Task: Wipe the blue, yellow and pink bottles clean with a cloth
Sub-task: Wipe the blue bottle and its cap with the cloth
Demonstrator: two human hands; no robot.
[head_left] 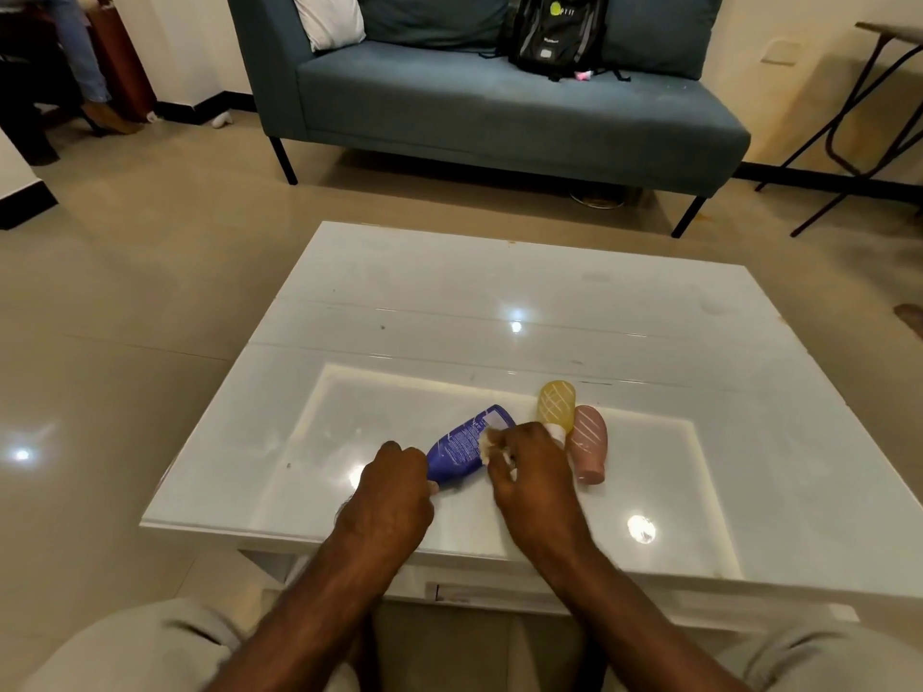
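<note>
Blue bottle (467, 449): lay tilted on white table (499, 292). My left hand (394, 484) clamped its near end, steadying it. My right hand (532, 467) bunched cloth (492, 442) against its side. Yellow bottle (556, 404), pink bottle (588, 442) lay touching, just right, awaiting wipe.

Bottles (574, 432) on table (449, 302)

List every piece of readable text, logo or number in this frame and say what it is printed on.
Nothing can be read with confidence.
Blue bottle: white print and a pale label patch, too small and blurred to read.
Backpack on the sofa: round green logo with white letters beside it, and a smaller white mark lower down, all illegible.
Yellow bottle and pink bottle: only pale diagonal stripes, no text.
</note>
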